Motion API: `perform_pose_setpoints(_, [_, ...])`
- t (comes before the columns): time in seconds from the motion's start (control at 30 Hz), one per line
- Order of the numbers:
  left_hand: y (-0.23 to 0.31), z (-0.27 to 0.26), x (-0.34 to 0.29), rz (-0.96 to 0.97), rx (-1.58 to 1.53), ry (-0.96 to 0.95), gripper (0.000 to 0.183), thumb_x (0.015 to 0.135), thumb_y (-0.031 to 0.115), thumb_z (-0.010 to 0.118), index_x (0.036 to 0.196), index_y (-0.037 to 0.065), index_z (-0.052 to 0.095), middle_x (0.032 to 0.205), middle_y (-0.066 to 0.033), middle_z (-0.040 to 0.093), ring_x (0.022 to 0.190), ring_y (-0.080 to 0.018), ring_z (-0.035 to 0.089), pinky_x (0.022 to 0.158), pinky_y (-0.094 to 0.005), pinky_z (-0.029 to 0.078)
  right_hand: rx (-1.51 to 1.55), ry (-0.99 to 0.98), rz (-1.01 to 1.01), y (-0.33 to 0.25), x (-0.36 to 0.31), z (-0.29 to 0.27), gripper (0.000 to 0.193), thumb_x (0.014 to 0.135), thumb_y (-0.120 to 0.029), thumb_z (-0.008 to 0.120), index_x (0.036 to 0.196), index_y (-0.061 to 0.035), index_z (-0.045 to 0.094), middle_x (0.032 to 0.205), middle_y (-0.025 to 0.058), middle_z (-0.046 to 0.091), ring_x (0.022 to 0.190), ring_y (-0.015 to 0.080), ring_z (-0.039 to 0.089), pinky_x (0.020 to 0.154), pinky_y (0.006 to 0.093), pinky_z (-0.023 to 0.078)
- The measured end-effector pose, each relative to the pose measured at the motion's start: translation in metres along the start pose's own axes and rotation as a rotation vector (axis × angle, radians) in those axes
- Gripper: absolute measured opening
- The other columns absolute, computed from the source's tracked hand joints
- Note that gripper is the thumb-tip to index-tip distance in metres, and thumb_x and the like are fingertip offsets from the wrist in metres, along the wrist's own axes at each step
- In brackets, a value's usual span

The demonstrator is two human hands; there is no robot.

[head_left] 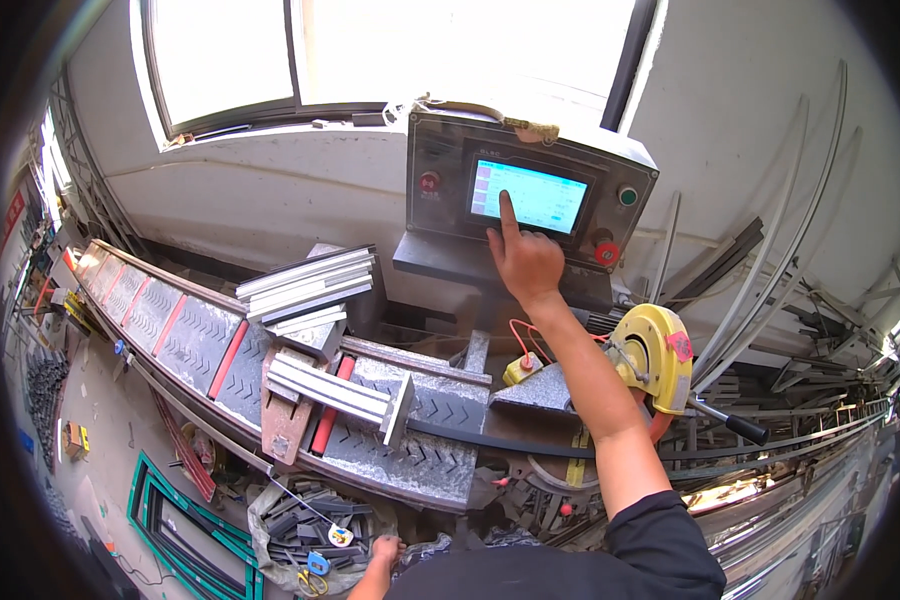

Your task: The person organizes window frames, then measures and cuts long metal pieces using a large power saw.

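My right hand (530, 262) reaches up to a control panel (440, 215). Its index finger is stretched out against the lit touchscreen (545, 195), with the other fingers bent and nothing held. Low in the view, my left hand (386, 549) is beside a bag of dark offcuts (315, 520); its fingers look curled, and whatever they may hold is hidden. Below the panel, silvery profile pieces (330, 388) lie across a long roller bench (390, 465). More pale profiles (310, 285) are stacked behind them. A dark strip (530, 440) runs along the bench toward the saw.
A yellow-guarded saw (660, 350) with a black handle (735, 425) stands right of my forearm. Long metal bars (810, 455) fill the right side. Green-edged frames (160, 520) lie on the floor at left. A blue tape measure (317, 563) rests by the offcuts.
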State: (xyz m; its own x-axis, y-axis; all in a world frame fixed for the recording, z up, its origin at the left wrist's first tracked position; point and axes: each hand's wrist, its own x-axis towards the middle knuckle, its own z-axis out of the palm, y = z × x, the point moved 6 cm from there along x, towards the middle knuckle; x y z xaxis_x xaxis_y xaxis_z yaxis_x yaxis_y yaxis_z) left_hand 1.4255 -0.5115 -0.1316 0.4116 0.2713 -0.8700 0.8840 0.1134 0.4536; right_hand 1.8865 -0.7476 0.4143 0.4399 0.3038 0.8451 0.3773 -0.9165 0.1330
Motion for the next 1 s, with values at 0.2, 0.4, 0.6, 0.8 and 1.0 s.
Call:
perform_pose_setpoints(0.2, [0.010,0.003,-0.012,0.011,0.050,0.018,0.016,0.083,0.013,0.055,0.084,0.000,0.064,0.071,-0.0107,0.066,0.052,-0.0167,0.057,0.045,-0.0281,0.043,-0.010,0.028,0.004,0.000,0.000,-0.003,0.054,0.082,-0.026,0.062,0.132,-0.0102,0.047,0.047,0.0022,0.050,0.042,0.0178,0.050,0.042,0.0306,0.040])
perform_pose_setpoints(0.4, [0.006,0.005,-0.012,-0.004,0.031,0.012,0.015,0.083,0.012,0.054,0.085,-0.001,0.063,0.070,-0.0115,0.065,0.051,-0.0163,0.056,0.045,-0.0279,0.042,0.177,0.216,-0.192,-0.008,-0.005,-0.017,0.034,0.069,-0.008,0.063,0.101,0.0001,0.064,0.049,0.0050,0.051,0.044,0.0195,0.050,0.046,0.0319,0.041])
perform_pose_setpoints(0.6, [0.004,0.008,-0.009,0.006,0.036,0.021,0.015,0.083,0.011,0.054,0.088,-0.001,0.062,0.070,-0.0121,0.065,0.051,-0.0162,0.055,0.045,-0.0278,0.042,0.131,0.243,-0.094,-0.002,-0.006,-0.019,0.031,0.069,-0.007,0.062,0.098,0.0011,0.067,0.050,0.0065,0.052,0.044,0.0200,0.050,0.045,0.0317,0.042])
perform_pose_setpoints(0.8, [-0.007,0.008,-0.002,0.024,0.022,0.033,0.016,0.083,0.011,0.053,0.088,-0.001,0.063,0.070,-0.0120,0.065,0.053,-0.0170,0.057,0.047,-0.0280,0.044,0.142,0.294,-0.003,0.003,-0.007,-0.019,0.030,0.068,-0.005,0.061,0.096,-0.0009,0.069,0.048,0.0086,0.047,0.043,0.0228,0.049,0.044,0.0338,0.042])
perform_pose_setpoints(1.0, [-0.013,0.005,-0.001,-0.003,-0.025,0.008,0.017,0.083,0.012,0.054,0.089,-0.001,0.063,0.072,-0.0118,0.066,0.054,-0.0177,0.058,0.047,-0.0284,0.044,0.125,0.289,0.008,0.005,-0.009,-0.016,0.029,0.069,-0.006,0.061,0.096,-0.0010,0.069,0.048,0.0080,0.048,0.043,0.0227,0.049,0.044,0.0334,0.041])
